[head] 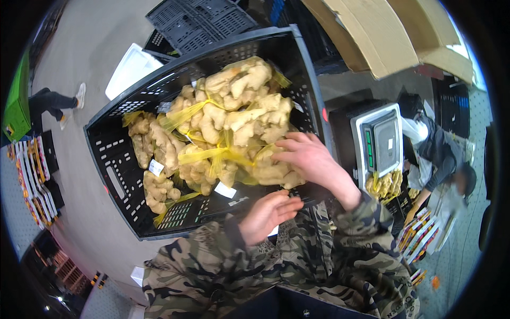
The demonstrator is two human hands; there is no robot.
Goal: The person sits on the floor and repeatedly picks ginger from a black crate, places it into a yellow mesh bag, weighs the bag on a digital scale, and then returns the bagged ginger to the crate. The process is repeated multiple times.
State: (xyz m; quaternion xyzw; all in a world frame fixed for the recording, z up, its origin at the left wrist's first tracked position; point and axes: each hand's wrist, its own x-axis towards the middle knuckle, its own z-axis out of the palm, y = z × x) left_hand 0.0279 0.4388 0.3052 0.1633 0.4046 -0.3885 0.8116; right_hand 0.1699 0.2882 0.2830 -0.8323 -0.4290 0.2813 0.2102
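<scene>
A large black plastic crate (310, 87) with slotted walls holds several yellow net bags of ginger root (211, 123), some bearing white labels. My right hand (306, 157) rests its spread fingers on the net bag of ginger (275, 169) at the crate's near right corner. Whether those fingers grip the net is not plain. Just inside the crate's near edge, my left hand (269, 213) hovers with its palm turned toward the right and its fingers apart, holding nothing. A white label (225, 190) lies near the yellow netting between the bags and the near wall.
To the right stands a digital weighing scale (384, 139), with another net bag of ginger (384, 184) beside it. A person (442, 151) bends over stacked packs there. Cardboard boxes (374, 36) are at the upper right, folded black crates (199, 24) and a white container (131, 69) beyond the crate.
</scene>
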